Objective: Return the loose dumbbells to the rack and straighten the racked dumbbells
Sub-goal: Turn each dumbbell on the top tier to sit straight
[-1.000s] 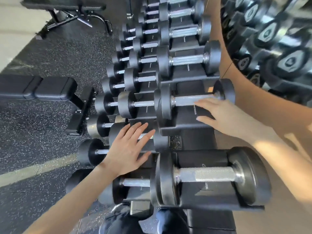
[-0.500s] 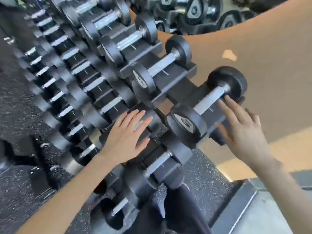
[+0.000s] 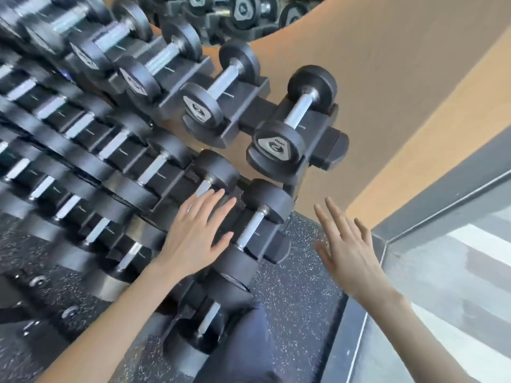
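Observation:
A black three-tier dumbbell rack (image 3: pixel 333 146) runs from the upper left down to the middle. Black round-headed dumbbells with silver handles lie in its cradles. The end dumbbell of the top tier (image 3: pixel 297 113) sits in the last cradle. Below it lies the end dumbbell of the middle tier (image 3: pixel 253 228). My left hand (image 3: pixel 195 234) rests flat with spread fingers on the middle tier, between that dumbbell and its neighbour (image 3: pixel 206 183). My right hand (image 3: pixel 347 248) hovers open in the air to the right of the rack, touching nothing.
An orange-brown wall (image 3: pixel 401 78) stands behind the rack, with a mirror (image 3: pixel 243 15) reflecting more dumbbells. Speckled rubber floor (image 3: pixel 298 299) lies below. A grey window frame and glass (image 3: pixel 442 272) close the right side. My dark-trousered leg (image 3: pixel 240 349) is at the bottom.
My view has swung right toward the rack's end. My right hand has come off the top-tier end dumbbell and dropped down beside the rack. My left hand stays on the middle tier.

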`<control>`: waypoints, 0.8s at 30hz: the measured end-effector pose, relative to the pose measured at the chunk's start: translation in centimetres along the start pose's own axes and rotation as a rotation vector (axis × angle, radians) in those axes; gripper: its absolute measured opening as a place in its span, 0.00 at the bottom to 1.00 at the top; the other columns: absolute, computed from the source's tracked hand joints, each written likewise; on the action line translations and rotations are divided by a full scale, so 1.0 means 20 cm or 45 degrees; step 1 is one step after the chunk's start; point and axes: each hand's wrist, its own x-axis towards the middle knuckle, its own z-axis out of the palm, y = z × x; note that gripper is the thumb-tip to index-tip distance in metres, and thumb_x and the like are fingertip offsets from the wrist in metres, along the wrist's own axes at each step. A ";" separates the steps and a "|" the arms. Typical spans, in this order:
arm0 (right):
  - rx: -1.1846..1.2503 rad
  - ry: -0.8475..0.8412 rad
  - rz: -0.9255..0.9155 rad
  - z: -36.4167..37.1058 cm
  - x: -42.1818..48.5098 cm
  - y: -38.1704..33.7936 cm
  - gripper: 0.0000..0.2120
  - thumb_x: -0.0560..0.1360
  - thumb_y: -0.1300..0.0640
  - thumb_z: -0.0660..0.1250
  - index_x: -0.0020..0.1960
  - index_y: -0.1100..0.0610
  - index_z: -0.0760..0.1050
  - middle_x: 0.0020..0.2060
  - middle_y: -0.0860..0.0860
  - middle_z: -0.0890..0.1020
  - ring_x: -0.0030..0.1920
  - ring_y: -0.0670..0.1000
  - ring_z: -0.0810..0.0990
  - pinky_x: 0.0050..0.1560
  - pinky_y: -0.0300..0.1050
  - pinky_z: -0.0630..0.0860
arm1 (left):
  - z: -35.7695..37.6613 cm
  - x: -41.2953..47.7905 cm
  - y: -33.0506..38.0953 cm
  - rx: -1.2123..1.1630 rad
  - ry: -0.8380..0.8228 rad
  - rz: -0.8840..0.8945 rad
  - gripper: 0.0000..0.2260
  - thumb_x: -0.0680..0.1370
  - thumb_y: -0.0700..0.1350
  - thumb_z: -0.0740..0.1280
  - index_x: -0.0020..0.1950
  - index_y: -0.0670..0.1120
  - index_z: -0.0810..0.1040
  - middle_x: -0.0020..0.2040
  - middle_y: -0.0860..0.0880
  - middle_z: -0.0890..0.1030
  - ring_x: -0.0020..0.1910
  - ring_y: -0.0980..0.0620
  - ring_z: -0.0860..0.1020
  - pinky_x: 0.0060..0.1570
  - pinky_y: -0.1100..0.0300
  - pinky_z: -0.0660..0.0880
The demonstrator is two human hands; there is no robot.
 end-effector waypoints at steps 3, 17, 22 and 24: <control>-0.043 -0.041 -0.017 0.06 -0.17 -0.11 0.33 0.75 0.54 0.67 0.75 0.55 0.56 0.74 0.55 0.60 0.71 0.56 0.65 0.65 0.62 0.64 | 0.02 -0.19 -0.02 0.062 -0.044 0.112 0.27 0.78 0.58 0.53 0.73 0.45 0.67 0.71 0.41 0.70 0.70 0.41 0.67 0.70 0.46 0.57; -0.026 -0.217 -0.042 0.09 -0.63 -0.45 0.32 0.76 0.47 0.62 0.76 0.53 0.54 0.75 0.53 0.59 0.72 0.56 0.63 0.68 0.63 0.61 | -0.06 -0.81 -0.10 -0.001 -0.053 0.099 0.27 0.77 0.57 0.54 0.72 0.45 0.69 0.69 0.41 0.71 0.69 0.43 0.67 0.69 0.47 0.58; -0.065 -0.161 -0.018 0.03 -0.49 -0.41 0.32 0.75 0.50 0.66 0.75 0.55 0.58 0.73 0.55 0.63 0.71 0.57 0.66 0.66 0.63 0.62 | -0.12 -0.60 -0.20 0.005 0.076 0.181 0.26 0.77 0.55 0.55 0.71 0.43 0.69 0.69 0.41 0.71 0.68 0.43 0.67 0.68 0.48 0.59; -0.097 -0.108 0.006 0.00 -0.36 -0.36 0.31 0.75 0.50 0.65 0.74 0.56 0.58 0.73 0.55 0.64 0.70 0.58 0.67 0.66 0.63 0.62 | -0.12 -0.45 -0.27 0.017 0.095 0.205 0.26 0.77 0.55 0.55 0.72 0.43 0.69 0.69 0.40 0.71 0.68 0.43 0.67 0.68 0.47 0.62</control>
